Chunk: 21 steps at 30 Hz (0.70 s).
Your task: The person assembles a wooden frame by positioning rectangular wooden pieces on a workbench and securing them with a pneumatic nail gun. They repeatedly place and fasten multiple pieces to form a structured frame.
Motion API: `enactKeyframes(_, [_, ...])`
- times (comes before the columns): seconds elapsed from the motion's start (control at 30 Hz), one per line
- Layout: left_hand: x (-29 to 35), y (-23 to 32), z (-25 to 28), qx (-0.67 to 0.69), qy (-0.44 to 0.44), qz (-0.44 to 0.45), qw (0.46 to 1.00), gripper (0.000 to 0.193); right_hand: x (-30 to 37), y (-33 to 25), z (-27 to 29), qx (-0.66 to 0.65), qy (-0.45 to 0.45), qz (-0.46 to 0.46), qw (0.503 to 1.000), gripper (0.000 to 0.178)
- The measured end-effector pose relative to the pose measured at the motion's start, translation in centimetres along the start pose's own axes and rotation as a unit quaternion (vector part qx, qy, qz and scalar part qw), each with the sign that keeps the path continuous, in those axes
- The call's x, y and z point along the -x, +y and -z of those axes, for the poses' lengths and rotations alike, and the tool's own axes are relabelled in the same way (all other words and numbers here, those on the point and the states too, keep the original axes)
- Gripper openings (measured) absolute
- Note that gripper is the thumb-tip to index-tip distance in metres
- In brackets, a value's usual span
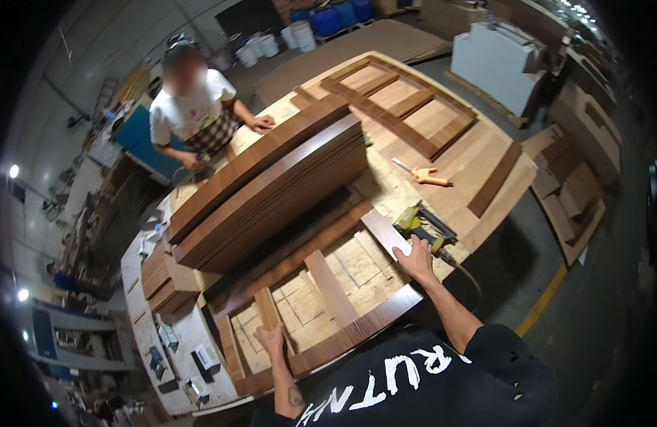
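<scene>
A brown wooden frame (368,318) with several crosspieces lies flat on the table in front of me. My left hand (271,337) grips a narrow crosspiece (265,310) near the frame's left end, fingers closed around its near part. At the right end, my right hand (414,260) holds the end piece (382,238), thumb and fingers over its edge. Between them a middle crosspiece (330,288) spans the frame. Just beyond my right hand rests a yellow-green and black nail gun (427,226) with a hose. Some fingertips are hidden by the wood.
Tall stacked brown panels (286,188) stand on edge behind the frame. Across the table is a co-worker (193,114). Another brown frame (400,107), an orange-handled tool (429,176) and a loose dark strip (495,180) lie farther right. Wooden blocks (168,279) sit at left.
</scene>
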<state>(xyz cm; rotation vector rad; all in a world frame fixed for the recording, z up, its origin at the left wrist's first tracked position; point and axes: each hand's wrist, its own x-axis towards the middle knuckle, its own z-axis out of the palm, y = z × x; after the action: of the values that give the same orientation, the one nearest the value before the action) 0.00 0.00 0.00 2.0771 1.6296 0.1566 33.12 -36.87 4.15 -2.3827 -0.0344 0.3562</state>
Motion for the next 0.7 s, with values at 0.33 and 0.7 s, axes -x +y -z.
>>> enactKeyframes(0.33, [10.1,10.8,0.0,0.17,0.014,-0.194,0.966,0.046,6.3,9.5,16.0,-0.072,0.242,-0.021,0.967,0.044])
enactKeyframes(0.7, [31.2,41.9,-12.4,0.19,-0.251,-0.278,0.907,0.043,3.5,36.4,40.6,0.043,0.412,-0.205,0.887,0.062])
